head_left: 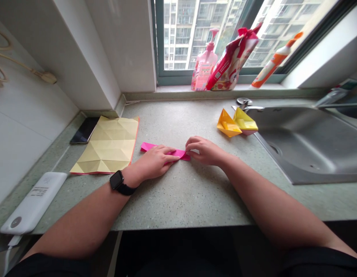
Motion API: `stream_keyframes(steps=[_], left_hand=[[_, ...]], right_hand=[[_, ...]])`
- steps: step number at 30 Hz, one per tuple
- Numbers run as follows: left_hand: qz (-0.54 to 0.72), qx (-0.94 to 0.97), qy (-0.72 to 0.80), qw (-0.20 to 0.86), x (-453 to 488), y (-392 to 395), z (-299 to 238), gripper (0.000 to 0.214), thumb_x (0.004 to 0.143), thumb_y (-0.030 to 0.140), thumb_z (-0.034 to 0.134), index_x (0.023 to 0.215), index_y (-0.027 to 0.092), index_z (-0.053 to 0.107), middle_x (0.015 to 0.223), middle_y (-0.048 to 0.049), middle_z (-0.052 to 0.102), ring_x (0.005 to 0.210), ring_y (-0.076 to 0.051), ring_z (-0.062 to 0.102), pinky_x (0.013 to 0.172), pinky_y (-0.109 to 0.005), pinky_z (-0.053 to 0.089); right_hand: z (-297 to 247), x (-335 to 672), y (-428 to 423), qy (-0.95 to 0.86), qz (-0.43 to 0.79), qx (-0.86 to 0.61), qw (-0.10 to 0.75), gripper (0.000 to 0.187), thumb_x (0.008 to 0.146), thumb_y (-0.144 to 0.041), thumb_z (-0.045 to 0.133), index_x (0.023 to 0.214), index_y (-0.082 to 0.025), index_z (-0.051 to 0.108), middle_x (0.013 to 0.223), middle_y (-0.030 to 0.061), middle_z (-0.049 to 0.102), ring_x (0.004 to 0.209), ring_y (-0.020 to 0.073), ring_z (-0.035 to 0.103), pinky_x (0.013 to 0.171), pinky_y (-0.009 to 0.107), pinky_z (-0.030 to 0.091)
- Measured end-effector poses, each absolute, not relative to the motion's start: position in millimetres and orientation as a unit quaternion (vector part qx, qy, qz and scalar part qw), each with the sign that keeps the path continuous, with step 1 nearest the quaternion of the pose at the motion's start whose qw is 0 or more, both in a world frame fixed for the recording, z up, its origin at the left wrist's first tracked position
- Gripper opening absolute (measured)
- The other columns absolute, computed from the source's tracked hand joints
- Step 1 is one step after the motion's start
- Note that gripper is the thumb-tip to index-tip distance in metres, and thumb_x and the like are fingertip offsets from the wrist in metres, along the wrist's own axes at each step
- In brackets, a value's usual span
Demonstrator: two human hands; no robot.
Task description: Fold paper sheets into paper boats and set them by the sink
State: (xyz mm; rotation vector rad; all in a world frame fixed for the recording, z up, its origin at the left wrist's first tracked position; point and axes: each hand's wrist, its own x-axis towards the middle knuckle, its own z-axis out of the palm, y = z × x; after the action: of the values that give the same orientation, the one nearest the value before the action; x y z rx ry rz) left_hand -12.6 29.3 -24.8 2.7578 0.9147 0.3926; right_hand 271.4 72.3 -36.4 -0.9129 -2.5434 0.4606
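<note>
Pinching with the fingertips, the right hand (205,151) grips the right end of a folded pink paper strip (148,146), while the left hand (155,162) lies over the strip with its fingers pressed together, pinning it to the counter. The two hands nearly meet, and the strip runs beneath and between them on a speckled grey-green stone countertop (181,204). A black smartwatch (117,180) sits on the left wrist.

To the left lies a sheet of creased yellow paper (109,145) with a pink edge, partly over a black smartphone (84,130). Nearer the wall is a white power bank (32,203); the dark printing on it is too small to read from here. Two yellow folded paper boats (237,122) touch each other beside a steel sink (305,146).

Along the window ledge stand a pink pump bottle (204,63) and a red-and-white printed package (233,59), leaning against the glass. An orange-and-white bottle (274,61) tilts at the right. Their labels show colour and pictures, but no wording can be made out.
</note>
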Motion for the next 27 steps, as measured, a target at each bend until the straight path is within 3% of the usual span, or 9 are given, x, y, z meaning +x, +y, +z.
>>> stream_keyframes(steps=[11,18,25,27], left_hand=[[0.163,0.938,0.282,0.120,-12.1,31.5,-25.3,0.024,0.110,0.023,0.060,0.125,0.024,0.079,0.141,-0.0063,0.076,0.122,-0.026,0.070,0.108,-0.046,0.056],[0.167,0.938,0.283,0.113,-11.7,30.3,-25.7,0.035,0.111,0.024,0.058,0.145,0.025,0.069,0.146,-0.0052,0.073,0.129,-0.025,0.068,0.114,-0.046,0.054],[0.151,0.939,0.292,0.097,-12.4,29.8,-29.3,0.032,0.113,0.027,0.056,0.138,0.029,0.076,0.147,-0.0068,0.072,0.127,-0.026,0.068,0.111,-0.048,0.055],[0.152,0.939,0.291,0.100,-12.5,30.2,-30.0,0.033,0.113,0.027,0.056,0.139,0.029,0.075,0.148,-0.0075,0.072,0.128,-0.026,0.067,0.112,-0.048,0.055]], right_hand=[[-39.6,263.9,73.8,-0.890,0.138,-0.389,0.194,0.014,0.101,-0.028,0.070,0.089,-0.025,0.076,0.102,0.0071,0.072,0.098,0.0228,0.068,0.091,0.039,0.055],[-42.3,261.0,72.6,-0.878,0.137,-0.414,0.197,0.008,0.097,-0.027,0.076,0.090,-0.025,0.076,0.107,0.0079,0.071,0.103,0.0241,0.067,0.097,0.041,0.056],[-42.5,261.0,71.7,-0.873,0.141,-0.425,0.192,0.001,0.096,-0.027,0.077,0.095,-0.026,0.077,0.111,0.0083,0.071,0.109,0.0258,0.068,0.102,0.044,0.056],[-45.0,259.1,70.4,-0.869,0.138,-0.432,0.197,0.009,0.095,-0.029,0.079,0.104,-0.027,0.078,0.119,0.0092,0.071,0.117,0.0277,0.067,0.110,0.048,0.055]])
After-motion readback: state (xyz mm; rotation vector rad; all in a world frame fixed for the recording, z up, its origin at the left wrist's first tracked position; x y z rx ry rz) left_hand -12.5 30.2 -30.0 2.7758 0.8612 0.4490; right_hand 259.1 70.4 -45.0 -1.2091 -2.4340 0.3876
